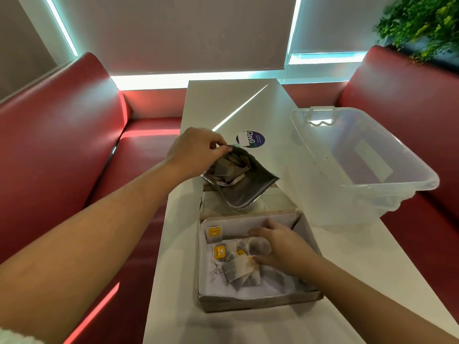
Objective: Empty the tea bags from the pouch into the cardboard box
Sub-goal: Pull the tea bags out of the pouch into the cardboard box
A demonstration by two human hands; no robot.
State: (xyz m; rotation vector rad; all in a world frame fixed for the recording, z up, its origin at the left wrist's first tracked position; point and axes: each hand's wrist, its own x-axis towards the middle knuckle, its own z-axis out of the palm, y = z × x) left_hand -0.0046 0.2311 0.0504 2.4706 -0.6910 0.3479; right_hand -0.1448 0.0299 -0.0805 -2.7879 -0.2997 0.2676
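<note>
**Pouch held open above the box, other hand among the tea bags**

The left hand (198, 147) pinches the upper edge of a silver foil pouch (244, 184) between thumb and fingertips, holding it up with its mouth gaping toward the camera. Inside the pouch, just below that hand, a clump of tea bags is still visible. The pouch's lower corner hangs down over the raised flap of the cardboard box (250, 300), which sits on the white table (347, 281) nearer the person than the left hand.

The right hand (280, 247) is inside the box, palm down, fingers loosely curled and spread over the loose tea bags (238, 269). Its fingertips touch the bags, but whether it grips any of them cannot be told. To the left of that hand, more bags lie on the box floor, their yellow tags (219, 252) facing up; one tagged bag rests against the far inner wall.

Beyond the left hand, a round dark sticker (250, 139) lies on the tabletop. To the right of both hands stands a clear plastic storage tub (372, 189), overhanging the table edge. Red upholstered benches (62, 145) flank the table on either side, and green foliage (419, 23) shows far beyond the right hand.
</note>
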